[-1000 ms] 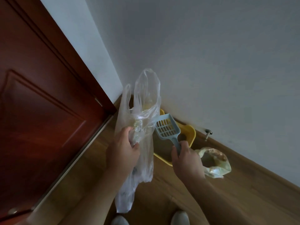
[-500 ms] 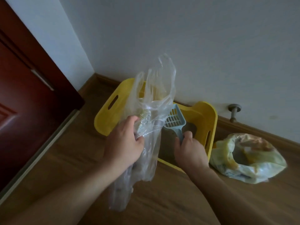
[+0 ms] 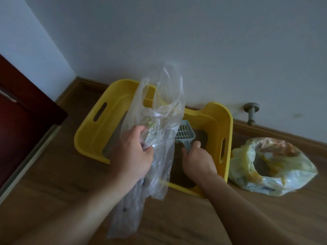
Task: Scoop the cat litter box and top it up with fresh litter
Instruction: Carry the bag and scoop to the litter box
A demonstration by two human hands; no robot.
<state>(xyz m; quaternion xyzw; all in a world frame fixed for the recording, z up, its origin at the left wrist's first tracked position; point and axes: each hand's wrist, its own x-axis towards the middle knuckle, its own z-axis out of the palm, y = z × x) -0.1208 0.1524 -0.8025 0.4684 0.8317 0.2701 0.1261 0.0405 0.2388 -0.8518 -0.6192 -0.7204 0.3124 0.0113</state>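
A left hand (image 3: 131, 152) grips a clear plastic bag (image 3: 157, 121) as the right hand (image 3: 196, 160) holds a blue litter scoop (image 3: 184, 134) inside the yellow litter box (image 3: 215, 114) against the wall's baseboard (image 3: 276, 132).

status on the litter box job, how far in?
Done: probably some scooping, since a few dark lumps sit low in the clear bag.
In hand: the left hand grips that bag over the yellow litter box; the right hand holds the blue scoop, its head inside the box.
Left: the top-up. The open litter bag lies on the floor beside the box, with no hand on it.
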